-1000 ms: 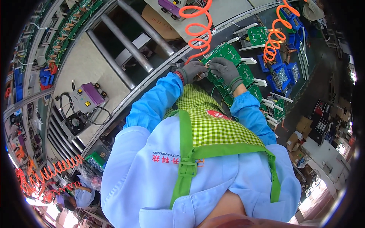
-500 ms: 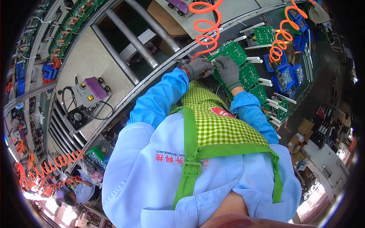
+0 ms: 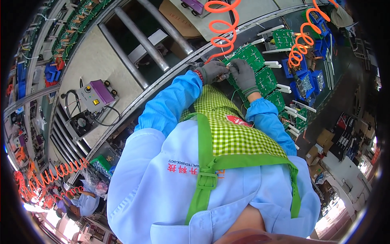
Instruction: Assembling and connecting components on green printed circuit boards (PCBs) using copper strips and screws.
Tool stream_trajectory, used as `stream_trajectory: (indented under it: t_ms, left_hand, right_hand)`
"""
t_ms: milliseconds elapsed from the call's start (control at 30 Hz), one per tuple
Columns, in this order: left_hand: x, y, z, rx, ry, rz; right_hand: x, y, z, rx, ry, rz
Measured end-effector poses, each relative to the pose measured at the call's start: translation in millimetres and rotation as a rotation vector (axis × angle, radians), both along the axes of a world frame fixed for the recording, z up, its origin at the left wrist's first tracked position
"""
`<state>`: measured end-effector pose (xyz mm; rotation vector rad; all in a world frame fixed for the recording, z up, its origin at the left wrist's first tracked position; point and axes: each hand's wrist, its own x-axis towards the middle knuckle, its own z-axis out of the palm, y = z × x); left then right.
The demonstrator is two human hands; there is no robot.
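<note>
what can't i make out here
All in the head view:
What the left hand holds, if anything: too small, and shielded by the hand itself.
Part of the green circuit board: covered by the right hand.
Part of the upper purple box: cut off by the upper edge.

Since a second ago, the right hand [image 3: 244,77] has turned at the green circuit board [image 3: 252,57]; its fingers point more toward that board, less across toward the left hand [image 3: 213,73].
</note>
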<state>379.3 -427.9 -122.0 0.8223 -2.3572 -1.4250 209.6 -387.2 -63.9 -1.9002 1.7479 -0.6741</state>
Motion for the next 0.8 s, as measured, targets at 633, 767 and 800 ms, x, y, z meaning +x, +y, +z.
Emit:
stream_trajectory:
  t_ms: [633, 767, 800]
  left_hand:
    - [-5.1, 4.7, 4.1, 0.908, 0.190, 0.273]
    - [-1.9, 5.9, 4.2, 0.730, 0.213, 0.195]
    - [-3.3, 4.5, 7.2, 0.731, 0.211, 0.191]
  right_hand:
    - [-7.1, -3.7, -4.7, -0.052, -0.061, 0.116]
    - [-4.7, -3.5, -5.4, -0.026, 0.043, 0.093]
    - [-3.9, -3.1, -5.8, -0.027, 0.048, 0.074]
